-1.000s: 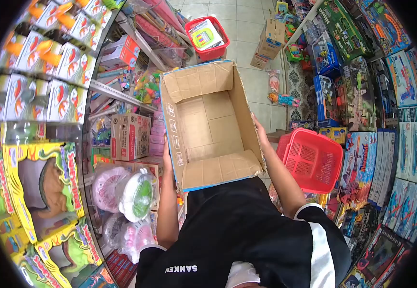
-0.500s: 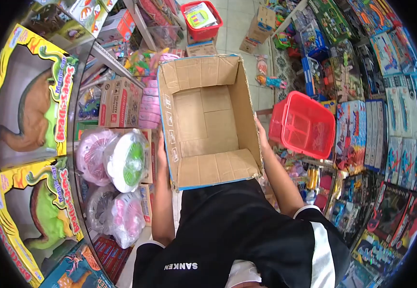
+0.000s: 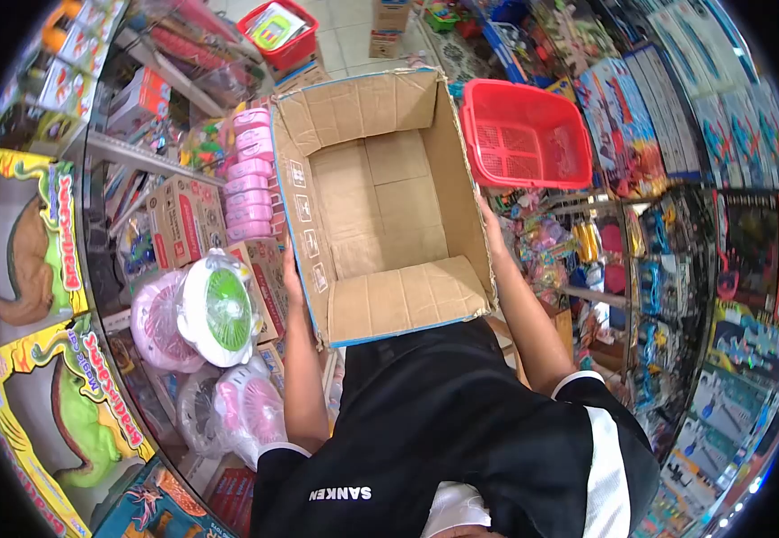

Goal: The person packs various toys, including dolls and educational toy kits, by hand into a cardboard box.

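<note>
An open, empty cardboard box point(image 3: 407, 300) is held up in front of my body, its inside facing me. My left hand point(image 3: 292, 276) presses against the box's left side; only part of it shows beyond the cardboard. On the opposite side, my right hand point(image 3: 490, 224) supports the box, with its fingers mostly hidden behind the wall. The box has flaps folded inside, blue tape along its edges and printed symbols on its left inner wall. Just right of the box is a red plastic basket point(image 3: 533, 182).
Boxed dinosaur toys point(image 3: 67, 403) and plastic-wrapped fans point(image 3: 219, 309) line the left. Pink packages point(image 3: 249, 184) are stacked beside the box. Ahead stands a red bin point(image 3: 304, 47) on the tiled floor point(image 3: 345, 40). Toy-filled shelves point(image 3: 658, 108) crowd the right side.
My view has swung, so the shelves, the red basket and the fans sit differently around me. The box stays between both hands, slightly further left and higher in view.
</note>
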Action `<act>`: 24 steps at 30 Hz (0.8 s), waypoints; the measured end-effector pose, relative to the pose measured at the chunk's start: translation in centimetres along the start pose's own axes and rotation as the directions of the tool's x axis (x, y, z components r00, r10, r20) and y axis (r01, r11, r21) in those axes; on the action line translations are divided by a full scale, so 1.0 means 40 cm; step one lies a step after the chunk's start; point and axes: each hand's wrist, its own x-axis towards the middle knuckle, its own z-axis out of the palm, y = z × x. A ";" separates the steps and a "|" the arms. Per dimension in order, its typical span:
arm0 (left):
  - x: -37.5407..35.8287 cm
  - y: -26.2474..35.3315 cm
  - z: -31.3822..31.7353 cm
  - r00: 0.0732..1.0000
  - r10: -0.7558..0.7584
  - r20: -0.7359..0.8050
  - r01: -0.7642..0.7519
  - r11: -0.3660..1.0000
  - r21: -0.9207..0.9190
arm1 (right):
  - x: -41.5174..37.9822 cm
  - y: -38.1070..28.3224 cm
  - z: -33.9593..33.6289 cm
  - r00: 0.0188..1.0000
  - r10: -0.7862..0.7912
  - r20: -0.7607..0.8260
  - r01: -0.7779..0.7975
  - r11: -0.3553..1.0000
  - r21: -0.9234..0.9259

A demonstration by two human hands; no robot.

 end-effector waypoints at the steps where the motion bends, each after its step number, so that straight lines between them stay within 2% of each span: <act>1: 0.002 -0.004 0.005 1.000 -0.014 0.023 0.014 1.000 0.014 | -0.024 -0.013 -0.003 1.000 -0.018 0.004 0.018 0.999 0.034; 3: 0.010 -0.009 0.015 0.996 -0.020 0.093 0.016 0.999 0.042 | -0.084 -0.051 0.002 0.998 -0.062 -0.012 0.063 0.994 0.088; 6: -0.012 0.001 0.140 0.985 0.035 0.169 -0.051 0.995 0.090 | -0.166 -0.090 -0.030 0.986 -0.141 -0.085 0.151 0.982 0.116; 7: -0.023 0.001 0.180 0.982 0.073 0.173 -0.091 0.991 0.100 | -0.168 -0.079 -0.075 0.963 -0.245 -0.112 0.256 0.962 0.098; 8: -0.037 0.004 0.211 0.972 -0.004 0.237 -0.028 0.991 0.132 | -0.179 -0.069 -0.124 0.928 -0.346 -0.137 0.358 0.930 0.076; 9: -0.043 -0.008 0.241 0.964 -0.024 0.265 -0.016 0.989 0.147 | -0.217 -0.083 -0.144 0.917 -0.365 -0.163 0.382 0.920 0.089; 11: -0.062 -0.044 0.295 0.959 -0.005 0.282 -0.042 0.987 0.158 | -0.305 -0.126 -0.172 0.925 -0.365 -0.104 0.377 0.912 0.161; 12: -0.066 -0.060 0.304 0.935 -0.047 0.352 -0.027 0.979 0.203 | -0.341 -0.128 -0.205 0.917 -0.377 -0.127 0.395 0.903 0.171; 15: -0.110 -0.135 0.384 0.900 -0.115 0.421 -0.005 0.962 0.275 | -0.460 -0.127 -0.318 0.881 -0.416 -0.225 0.464 0.854 0.237; 17: -0.169 -0.193 0.467 0.872 -0.163 0.461 0.032 0.960 0.280 | -0.549 -0.123 -0.390 0.841 -0.469 -0.269 0.522 0.834 0.180; 19: -0.215 -0.256 0.525 0.844 -0.218 0.490 0.078 0.953 0.291 | -0.636 -0.105 -0.451 0.800 -0.465 -0.380 0.558 0.810 0.182; 21: -0.250 -0.322 0.570 0.731 -0.330 0.598 0.073 0.909 0.411 | -0.723 -0.082 -0.503 0.751 -0.454 -0.480 0.590 0.787 0.178; 23: -0.287 -0.400 0.600 0.684 -0.415 0.599 0.129 0.878 0.461 | -0.804 -0.053 -0.546 0.662 -0.393 -0.639 0.638 0.743 0.204; 24: -0.302 -0.444 0.609 0.655 -0.473 0.589 0.172 0.853 0.494 | -0.841 -0.032 -0.574 0.641 -0.387 -0.663 0.652 0.730 0.205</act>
